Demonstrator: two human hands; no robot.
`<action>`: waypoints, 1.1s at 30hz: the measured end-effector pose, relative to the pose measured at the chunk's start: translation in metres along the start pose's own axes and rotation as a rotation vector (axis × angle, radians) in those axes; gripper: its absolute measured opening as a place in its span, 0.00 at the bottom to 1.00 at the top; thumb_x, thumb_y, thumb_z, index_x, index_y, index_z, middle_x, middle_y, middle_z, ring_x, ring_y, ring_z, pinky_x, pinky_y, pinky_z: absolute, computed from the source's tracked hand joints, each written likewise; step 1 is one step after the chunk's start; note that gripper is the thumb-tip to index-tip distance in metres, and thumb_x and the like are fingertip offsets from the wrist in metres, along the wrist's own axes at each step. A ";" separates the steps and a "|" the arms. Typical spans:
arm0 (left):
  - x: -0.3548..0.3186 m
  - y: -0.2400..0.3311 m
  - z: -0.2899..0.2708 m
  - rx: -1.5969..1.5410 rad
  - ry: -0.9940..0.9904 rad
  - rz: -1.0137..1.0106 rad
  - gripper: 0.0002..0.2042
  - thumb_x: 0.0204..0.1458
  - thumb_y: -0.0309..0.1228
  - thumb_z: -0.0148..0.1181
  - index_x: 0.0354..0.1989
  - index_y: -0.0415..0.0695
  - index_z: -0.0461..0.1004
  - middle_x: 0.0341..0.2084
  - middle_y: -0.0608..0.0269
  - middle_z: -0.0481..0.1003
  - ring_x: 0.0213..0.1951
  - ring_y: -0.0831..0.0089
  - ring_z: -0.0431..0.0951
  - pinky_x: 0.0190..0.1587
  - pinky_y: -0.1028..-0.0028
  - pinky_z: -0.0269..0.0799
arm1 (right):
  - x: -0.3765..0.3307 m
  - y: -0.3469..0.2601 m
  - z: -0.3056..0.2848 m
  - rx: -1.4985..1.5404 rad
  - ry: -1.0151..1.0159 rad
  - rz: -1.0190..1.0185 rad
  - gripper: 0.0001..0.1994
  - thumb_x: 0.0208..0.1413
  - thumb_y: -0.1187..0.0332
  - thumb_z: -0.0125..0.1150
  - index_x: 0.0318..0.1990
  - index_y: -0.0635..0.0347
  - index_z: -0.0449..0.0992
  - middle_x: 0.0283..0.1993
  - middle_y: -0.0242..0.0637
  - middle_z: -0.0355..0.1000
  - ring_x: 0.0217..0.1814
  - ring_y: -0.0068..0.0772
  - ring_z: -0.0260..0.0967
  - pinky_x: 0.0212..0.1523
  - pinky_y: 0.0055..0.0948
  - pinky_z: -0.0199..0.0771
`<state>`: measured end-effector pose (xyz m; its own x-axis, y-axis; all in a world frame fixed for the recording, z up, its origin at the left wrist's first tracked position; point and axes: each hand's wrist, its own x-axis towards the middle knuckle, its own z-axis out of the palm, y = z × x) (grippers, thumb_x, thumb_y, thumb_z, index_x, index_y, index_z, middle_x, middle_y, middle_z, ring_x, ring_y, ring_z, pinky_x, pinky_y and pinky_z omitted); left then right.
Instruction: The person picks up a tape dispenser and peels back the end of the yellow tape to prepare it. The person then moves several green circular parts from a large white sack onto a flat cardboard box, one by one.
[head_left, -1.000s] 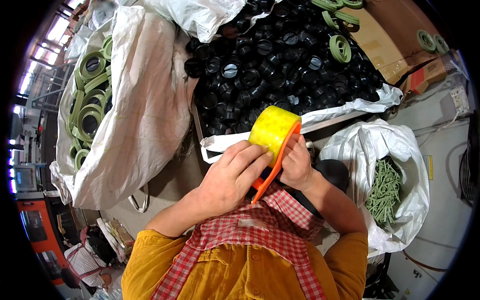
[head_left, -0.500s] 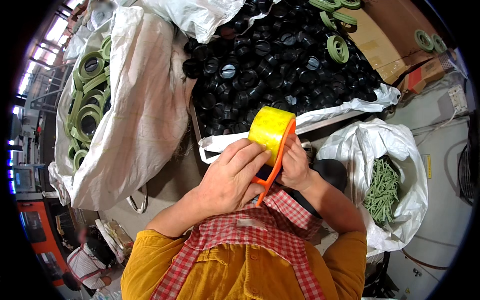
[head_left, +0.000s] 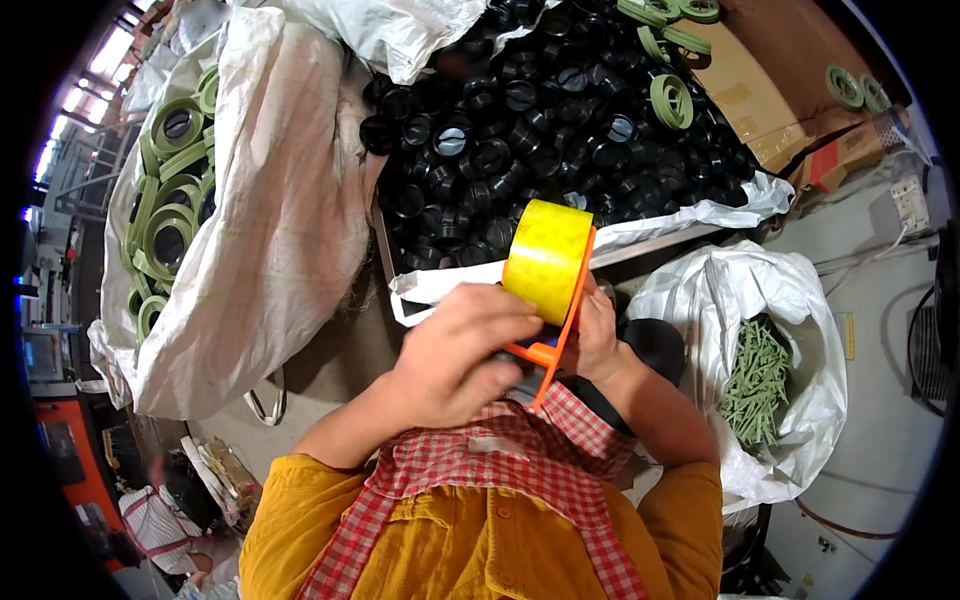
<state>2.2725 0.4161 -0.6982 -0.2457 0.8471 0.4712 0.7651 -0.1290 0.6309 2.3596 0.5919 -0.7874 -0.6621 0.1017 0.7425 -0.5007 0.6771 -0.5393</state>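
A tape dispenser with an orange frame [head_left: 545,354] and a wide roll of yellow tape [head_left: 548,258] is held up in front of my apron. My right hand [head_left: 594,335] grips it from the right side, its fingers partly hidden behind the frame. Bent around the roll's lower left are the fingers of my left hand [head_left: 462,352], fingertips against the tape and thumb below; whether they pinch a loose tape end is hidden. Beyond the roll lies a big heap of black round caps [head_left: 500,160] in a lined container.
On the left stands a white woven sack [head_left: 270,200] with green rings [head_left: 172,235]. Another white bag [head_left: 810,350] at the right holds thin green strips [head_left: 758,385]. A cardboard box [head_left: 750,90] leans at the far right. A person [head_left: 160,525] is at the lower left.
The tape dispenser has tilted a little more upright. My left hand has slid slightly down the roll with its fingers more curled. The right hand keeps its grip.
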 end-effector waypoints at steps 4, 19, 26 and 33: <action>-0.001 -0.021 0.003 -0.475 0.451 -0.398 0.06 0.52 0.22 0.58 0.38 0.36 0.73 0.41 0.56 0.72 0.43 0.71 0.73 0.45 0.72 0.68 | 0.001 0.002 -0.002 0.115 -0.044 0.070 0.24 0.44 0.69 0.70 0.50 0.68 0.72 0.48 0.45 0.74 0.47 0.45 0.74 0.49 0.36 0.75; 0.009 -0.034 0.016 -0.857 0.312 -0.668 0.24 0.53 0.25 0.63 0.58 0.38 0.65 0.38 0.64 0.74 0.38 0.80 0.74 0.43 0.79 0.72 | 0.002 -0.002 -0.004 0.196 -0.175 0.151 0.28 0.38 0.67 0.76 0.49 0.65 0.72 0.47 0.46 0.73 0.49 0.49 0.72 0.51 0.38 0.72; 0.005 -0.046 0.022 -0.862 0.337 -0.809 0.18 0.56 0.31 0.60 0.54 0.37 0.69 0.37 0.64 0.76 0.40 0.79 0.74 0.47 0.78 0.70 | -0.003 0.000 -0.001 0.247 -0.232 0.006 0.31 0.39 0.64 0.74 0.52 0.66 0.70 0.52 0.46 0.71 0.54 0.51 0.69 0.56 0.44 0.67; 0.005 -0.043 0.008 -0.144 0.224 -0.382 0.19 0.51 0.30 0.63 0.51 0.38 0.72 0.41 0.57 0.73 0.46 0.68 0.73 0.50 0.72 0.69 | -0.002 0.004 0.006 0.010 -0.263 -0.129 0.19 0.40 0.75 0.61 0.44 0.68 0.74 0.48 0.47 0.73 0.52 0.49 0.72 0.56 0.47 0.68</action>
<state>2.2436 0.4298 -0.7279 -0.6284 0.7176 0.3003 0.5085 0.0869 0.8566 2.3558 0.5906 -0.7936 -0.7140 -0.1782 0.6771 -0.5948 0.6645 -0.4523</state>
